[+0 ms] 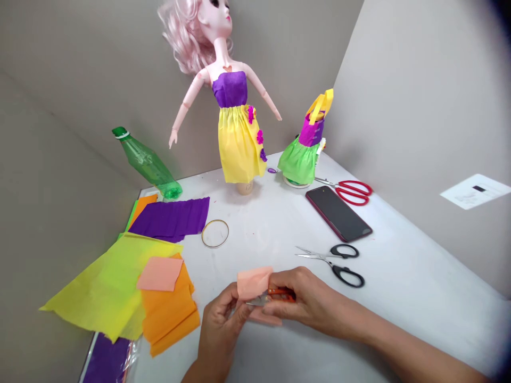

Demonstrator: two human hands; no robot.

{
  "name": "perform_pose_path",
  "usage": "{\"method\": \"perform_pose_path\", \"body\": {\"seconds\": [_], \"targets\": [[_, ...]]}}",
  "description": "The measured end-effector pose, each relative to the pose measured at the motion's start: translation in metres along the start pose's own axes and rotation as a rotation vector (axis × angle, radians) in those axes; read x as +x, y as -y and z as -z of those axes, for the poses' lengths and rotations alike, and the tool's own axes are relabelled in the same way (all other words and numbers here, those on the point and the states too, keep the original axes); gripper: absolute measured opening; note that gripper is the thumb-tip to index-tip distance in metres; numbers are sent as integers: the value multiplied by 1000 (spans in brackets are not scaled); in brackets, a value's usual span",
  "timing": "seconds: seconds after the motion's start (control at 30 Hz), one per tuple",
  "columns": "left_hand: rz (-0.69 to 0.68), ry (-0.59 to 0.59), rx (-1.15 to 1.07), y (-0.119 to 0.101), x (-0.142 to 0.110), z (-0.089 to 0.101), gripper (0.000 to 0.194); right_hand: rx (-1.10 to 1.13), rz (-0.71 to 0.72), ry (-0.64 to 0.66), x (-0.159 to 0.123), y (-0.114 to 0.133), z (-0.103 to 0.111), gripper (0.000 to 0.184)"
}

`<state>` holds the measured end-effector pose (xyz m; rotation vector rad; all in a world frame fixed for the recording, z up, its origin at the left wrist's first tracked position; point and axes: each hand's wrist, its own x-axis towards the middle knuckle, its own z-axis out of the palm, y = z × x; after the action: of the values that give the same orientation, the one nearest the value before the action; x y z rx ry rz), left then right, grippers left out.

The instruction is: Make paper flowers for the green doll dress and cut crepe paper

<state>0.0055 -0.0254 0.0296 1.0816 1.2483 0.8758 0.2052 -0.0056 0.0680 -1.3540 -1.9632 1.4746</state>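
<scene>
In the head view, my left hand [222, 315] pinches a folded piece of peach crepe paper [253, 283] just above the table's front part. Closed around small orange-handled thread snips [282, 292] is my right hand [309, 300]. The metal blades of the snips lie against the paper's lower fold, close to my left fingertips. Whether the blades are apart is hard to make out. Part of the paper hangs below my right fingers. Another peach piece [160, 273] rests on orange crepe paper [170, 314] to the left.
Black-handled scissors [333, 259], a phone [338, 213] and red-handled scissors [354, 191] lie on the right. A doll [239, 138], a small green dress [299, 154] and a green bottle [149, 165] stand behind. A bangle [215, 246] lies near purple [171, 218] and yellow paper [99, 287].
</scene>
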Motion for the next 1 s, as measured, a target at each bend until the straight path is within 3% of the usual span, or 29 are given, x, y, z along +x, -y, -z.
{"method": "perform_pose_path", "body": {"seconds": [0.43,1.0], "targets": [[-6,-12,9,2,0,0,26,-5,35,-9,1,-5,-2,33],[-35,74,-1,8,2,2,26,-12,-8,7,2,-7,-3,32]]}}
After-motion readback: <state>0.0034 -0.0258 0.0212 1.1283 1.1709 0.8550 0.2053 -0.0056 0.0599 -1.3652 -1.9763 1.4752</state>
